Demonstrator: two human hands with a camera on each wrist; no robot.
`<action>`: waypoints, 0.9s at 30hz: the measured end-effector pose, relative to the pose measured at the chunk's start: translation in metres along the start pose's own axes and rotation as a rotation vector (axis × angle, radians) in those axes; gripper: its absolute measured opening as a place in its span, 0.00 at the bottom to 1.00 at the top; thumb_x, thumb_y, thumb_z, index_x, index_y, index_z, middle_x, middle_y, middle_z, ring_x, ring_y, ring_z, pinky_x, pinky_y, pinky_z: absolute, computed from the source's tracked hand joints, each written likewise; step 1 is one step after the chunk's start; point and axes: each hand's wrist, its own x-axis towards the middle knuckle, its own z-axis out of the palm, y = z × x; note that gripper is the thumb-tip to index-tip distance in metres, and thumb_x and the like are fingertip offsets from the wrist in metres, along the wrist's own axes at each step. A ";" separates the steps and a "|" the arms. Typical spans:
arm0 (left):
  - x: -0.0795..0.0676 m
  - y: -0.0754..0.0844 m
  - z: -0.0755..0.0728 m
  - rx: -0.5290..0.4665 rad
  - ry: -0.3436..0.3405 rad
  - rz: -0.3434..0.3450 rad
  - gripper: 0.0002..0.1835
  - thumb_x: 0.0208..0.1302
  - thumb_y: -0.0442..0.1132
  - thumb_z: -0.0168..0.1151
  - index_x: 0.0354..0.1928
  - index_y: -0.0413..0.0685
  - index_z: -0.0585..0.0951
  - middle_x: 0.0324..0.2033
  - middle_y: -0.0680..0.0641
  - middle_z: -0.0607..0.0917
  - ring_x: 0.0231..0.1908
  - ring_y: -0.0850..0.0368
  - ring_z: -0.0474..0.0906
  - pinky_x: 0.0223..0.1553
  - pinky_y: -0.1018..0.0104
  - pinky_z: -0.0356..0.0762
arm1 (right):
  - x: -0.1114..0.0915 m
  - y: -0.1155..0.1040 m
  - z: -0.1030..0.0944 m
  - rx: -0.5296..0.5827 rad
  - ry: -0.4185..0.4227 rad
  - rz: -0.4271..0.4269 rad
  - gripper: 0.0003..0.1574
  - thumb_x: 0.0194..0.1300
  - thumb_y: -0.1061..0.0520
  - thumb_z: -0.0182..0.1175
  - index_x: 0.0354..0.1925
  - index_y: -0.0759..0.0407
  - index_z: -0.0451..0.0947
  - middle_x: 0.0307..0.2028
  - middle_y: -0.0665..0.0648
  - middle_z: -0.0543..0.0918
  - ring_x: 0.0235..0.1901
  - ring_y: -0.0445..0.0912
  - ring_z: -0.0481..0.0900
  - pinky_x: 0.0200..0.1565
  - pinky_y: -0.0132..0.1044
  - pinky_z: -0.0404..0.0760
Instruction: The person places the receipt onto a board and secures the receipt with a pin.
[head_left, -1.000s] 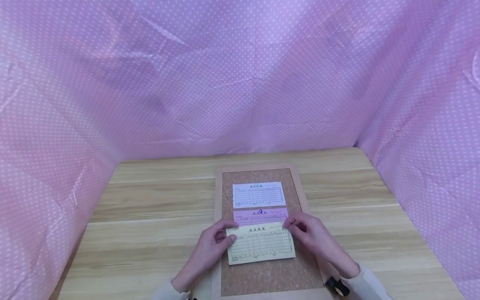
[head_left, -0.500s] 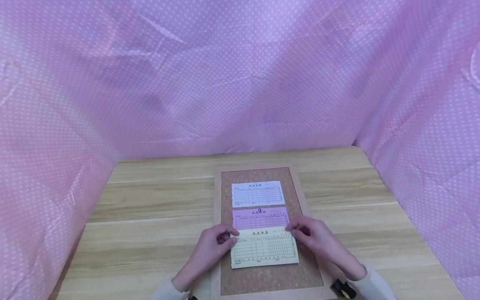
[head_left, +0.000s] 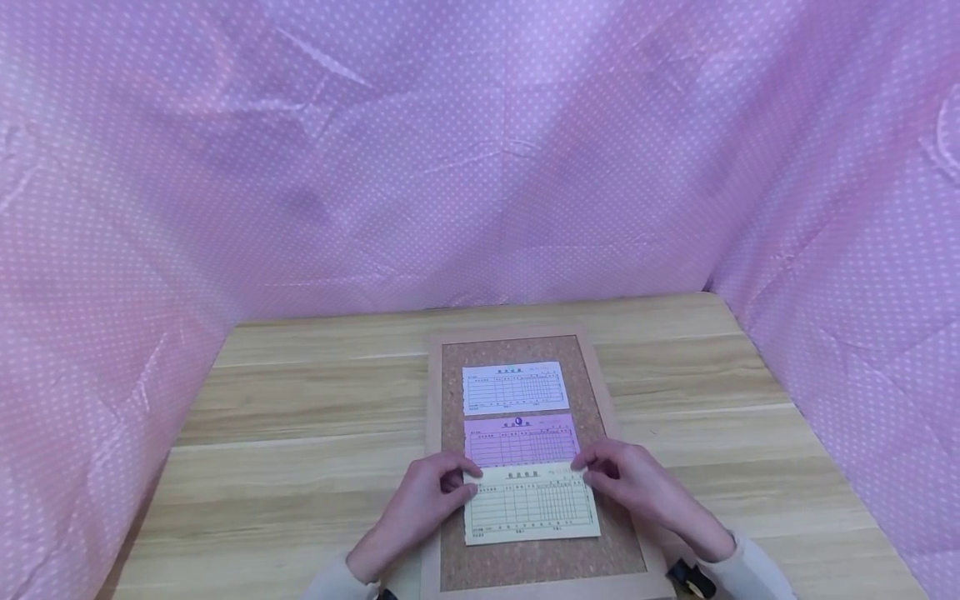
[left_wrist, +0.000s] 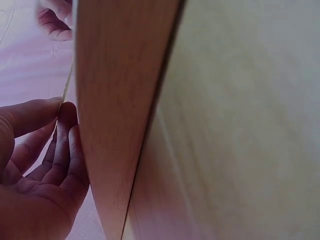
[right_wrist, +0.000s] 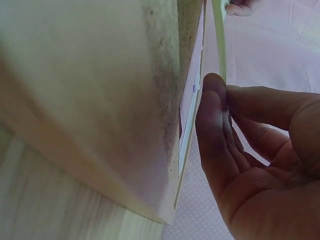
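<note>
A pale yellow receipt slip (head_left: 531, 507) with a printed grid lies over the lower part of a framed cork board (head_left: 540, 571). My left hand (head_left: 433, 493) pinches its upper left corner between thumb and fingers. At the upper right corner, my right hand (head_left: 633, 483) pinches it the same way. In the right wrist view the slip (right_wrist: 220, 45) stands off from the board's surface. Directly above it is a purple slip (head_left: 517, 442) with a purple pushpin (head_left: 518, 422) at its top middle; its lower edge meets the yellow one. A white slip (head_left: 516, 390) is highest on the board.
The board's light wooden frame (head_left: 437, 400) rests on a wood-grain table (head_left: 315, 433). Pink polka-dot cloth (head_left: 480, 167) hangs behind the table and at both sides. A black strap (head_left: 692, 578) shows at the right wrist.
Both hands have drawn the yellow slip down and slightly right, uncovering more of the purple slip. It sits straighter below the purple one now.
</note>
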 end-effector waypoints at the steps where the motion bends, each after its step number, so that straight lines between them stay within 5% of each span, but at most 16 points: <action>1: 0.000 0.000 0.000 0.001 -0.006 0.000 0.08 0.62 0.29 0.71 0.42 0.47 0.87 0.30 0.56 0.82 0.29 0.67 0.77 0.32 0.71 0.79 | 0.000 0.001 0.000 -0.007 -0.001 -0.002 0.09 0.65 0.66 0.66 0.42 0.56 0.86 0.39 0.51 0.85 0.36 0.36 0.77 0.38 0.33 0.79; 27: 0.003 0.008 -0.001 0.217 -0.072 0.077 0.10 0.58 0.27 0.71 0.43 0.42 0.88 0.37 0.54 0.82 0.30 0.70 0.72 0.32 0.72 0.74 | 0.001 0.003 0.001 -0.093 -0.048 -0.024 0.12 0.65 0.66 0.67 0.46 0.58 0.86 0.40 0.48 0.85 0.37 0.36 0.75 0.39 0.33 0.79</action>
